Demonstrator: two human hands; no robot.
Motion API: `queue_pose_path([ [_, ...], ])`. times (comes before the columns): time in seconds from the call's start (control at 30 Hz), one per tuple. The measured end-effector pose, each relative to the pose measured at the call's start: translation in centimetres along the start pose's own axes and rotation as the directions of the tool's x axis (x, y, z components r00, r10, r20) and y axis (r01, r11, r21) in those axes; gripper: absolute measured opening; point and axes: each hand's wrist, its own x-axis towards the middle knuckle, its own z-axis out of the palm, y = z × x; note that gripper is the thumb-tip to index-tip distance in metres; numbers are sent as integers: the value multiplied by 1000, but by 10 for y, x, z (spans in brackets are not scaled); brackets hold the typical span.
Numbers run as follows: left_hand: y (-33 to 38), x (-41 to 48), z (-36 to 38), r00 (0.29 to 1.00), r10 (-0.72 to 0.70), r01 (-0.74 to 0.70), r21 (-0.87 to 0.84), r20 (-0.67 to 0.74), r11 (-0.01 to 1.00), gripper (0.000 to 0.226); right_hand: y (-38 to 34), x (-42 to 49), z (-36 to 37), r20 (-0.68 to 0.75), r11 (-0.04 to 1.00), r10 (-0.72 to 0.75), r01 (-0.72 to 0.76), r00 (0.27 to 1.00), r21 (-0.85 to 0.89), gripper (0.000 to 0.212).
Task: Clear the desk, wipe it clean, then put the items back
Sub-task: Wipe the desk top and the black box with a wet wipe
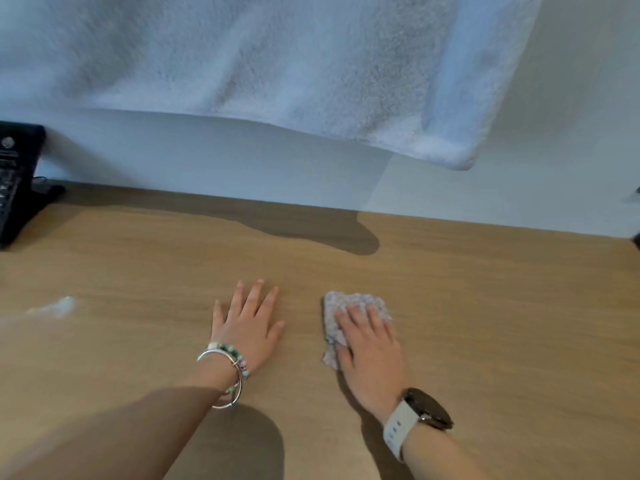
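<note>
Right hand [372,348] pressing cloth [353,301], lengthwise toward wall [242,161], left hand [247,323] on desk [502,306]

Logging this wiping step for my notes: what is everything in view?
desk: one, tan wood, lower view
cloth: one, grey, on desk, partly under right hand
patch: one, white, desk far left
device: one, black, left edge by wall
towel: one, white, hanging above
bracelets: several, silver and beaded, left wrist
watch: one, dark, white strap, right wrist
left hand: one, flat on desk
right hand: one, pressing cloth
</note>
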Motion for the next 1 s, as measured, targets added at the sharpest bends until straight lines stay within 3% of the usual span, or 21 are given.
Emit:
queue_pose_path([
  [0.07, 7, 11, -4, 997, -67, 69, -51, 44, 996, 58, -16, 3, 0, 136, 984, -176, 175, 975, 21, 49],
  [0.13, 12, 17, -4, 993, -95, 100, -64, 72, 993, 60, 13, 19, -14, 164, 991, -135, 136, 977, 3, 59],
  [0.2, 12, 20, -3, 990, -94, 101, -73, 101, 992, 62, 68, 39, -23, 103, 999, 43, -40, 994, -31, 65],
  [0.27, 10, 24, -4, 988, -98, 109, -91, 123, 990, 63, 107, 56, -36, 79, 961, 276, -274, 958, -38, 57],
  [0.33, 9, 26, -7, 985, -116, 128, -92, 130, 987, 63, 98, 66, -40, 86, 934, 355, -357, 931, 3, 53],
  [0.37, 10, 27, -7, 984, -127, 139, -94, 124, 986, 62, 77, 65, -35, 104, 950, 310, -313, 945, 15, 53],
  [0.4, 12, 27, -7, 984, -137, 149, -102, 112, 984, 62, 53, 58, -27, 107, 984, 177, -179, 978, 9, 53],
  [0.47, 15, 27, -7, 984, -154, 164, -120, 89, 979, 61, 11, 37, -8, 80, 981, -191, 193, 978, -29, 54],
  [0.5, 15, 27, -8, 984, -158, 167, -128, 83, 978, 60, 0, 28, -9, 127, 960, -277, 280, 952, -7, 52],
  [0.57, 15, 27, -10, 985, -154, 165, -138, 83, 977, 58, 16, 33, -17, 143, 949, -313, 315, 939, 9, 50],
  [0.6, 14, 26, -11, 985, -149, 160, -141, 88, 977, 58, 38, 43, -19, 141, 968, -251, 253, 958, 7, 50],
  [0.7, 13, 27, -12, 987, -130, 143, -139, 98, 980, 60, 96, 77, -34, 106, 981, 195, -195, 975, -2, 52],
  [0.77, 10, 28, -12, 985, -124, 142, -155, 117, 978, 62, 89, 81, -35, 54, 951, 307, -308, 950, 4, 53],
  [0.8, 9, 29, -12, 984, -121, 142, -166, 128, 976, 63, 71, 74, -29, 70, 968, 251, -252, 966, 6, 53],
  [0.87, 8, 29, -12, 983, -118, 141, -173, 138, 975, 64, 26, 50, -17, 134, 996, -53, 42, 989, 80, 62],
  [0.93, 7, 29, -12, 984, -116, 141, -183, 138, 973, 64, 14, 34, -16, 195, 955, -297, 286, 935, 82, 71],
  [0.97, 7, 29, -11, 984, -118, 142, -187, 135, 972, 65, 23, 41, -20, 148, 944, -329, 328, 933, 34, 67],
  [1.0, 6, 30, -12, 985, -114, 138, -183, 132, 974, 65, 40, 55, -20, 45, 963, -269, 270, 962, -21, 60],
])
